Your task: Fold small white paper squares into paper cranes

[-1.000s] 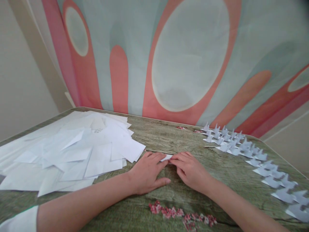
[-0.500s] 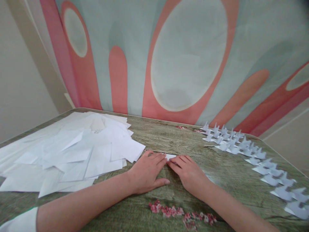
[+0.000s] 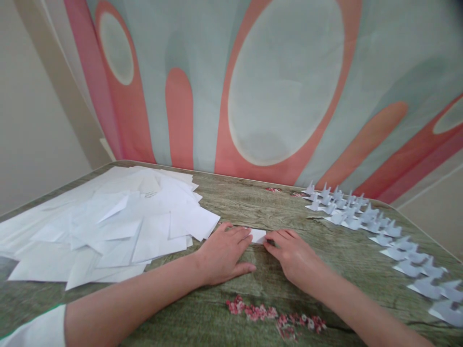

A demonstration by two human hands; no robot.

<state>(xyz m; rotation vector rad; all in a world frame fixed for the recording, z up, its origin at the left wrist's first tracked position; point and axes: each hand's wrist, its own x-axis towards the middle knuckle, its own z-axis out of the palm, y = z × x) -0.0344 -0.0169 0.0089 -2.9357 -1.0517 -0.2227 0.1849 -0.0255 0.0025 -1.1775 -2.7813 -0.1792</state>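
A small white piece of paper (image 3: 258, 236) lies on the table between my two hands, its middle showing. My left hand (image 3: 226, 255) rests on its left end, fingers stretched out flat and thumb apart on the wood. At the right end, my right hand (image 3: 289, 250) has its fingertips and thumb closed on the paper's edge. The ends of the paper are covered by my fingers, so its full shape is hidden.
Loose white sheets (image 3: 152, 236) are heaped on the left, reaching close to my left hand. Several folded paper cranes (image 3: 369, 217) stand in rows along the right side. The wood-patterned table (image 3: 231, 193) bears printed pink blossoms and meets a patterned curtain (image 3: 202, 96) behind.
My right hand has slid rightward along the paper, so more of the white strip shows between my hands. My left hand stays on the left end. The view has shifted slightly.
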